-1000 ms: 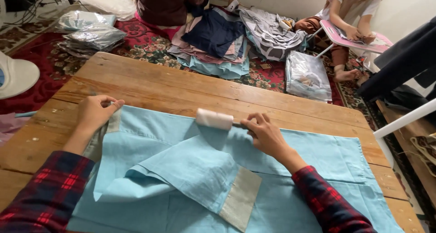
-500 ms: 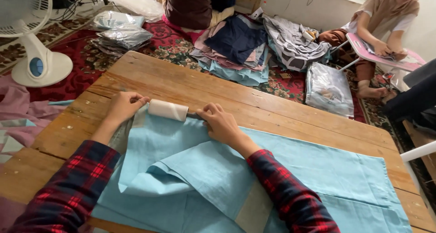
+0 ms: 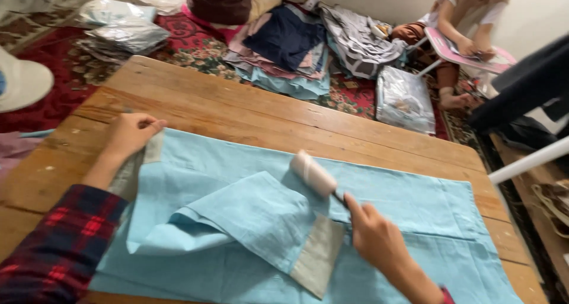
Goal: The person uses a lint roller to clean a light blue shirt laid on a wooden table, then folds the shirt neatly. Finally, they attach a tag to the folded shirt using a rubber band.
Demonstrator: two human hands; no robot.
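The fingers of the right hand [image 3: 379,239] are closed around the thin handle of a white lint roller [image 3: 314,173], whose drum lies on the light blue cloth [image 3: 403,203] at about 11 o'clock from that hand. The left hand [image 3: 131,133] rests at 9 o'clock, fingers curled loosely and pressing the cloth's corner flat, gripping nothing. The cloth covers most of the wooden surface [image 3: 237,111], with 1 folded flap in the middle. To roll well, I judge the drum should stay flat and the left hand should keep the fabric tight. The handle is mostly hidden by the fingers. Beyond, at 12 o'clock, piles of folded clothes [image 3: 284,49] lie on a red carpet [image 3: 195,49].
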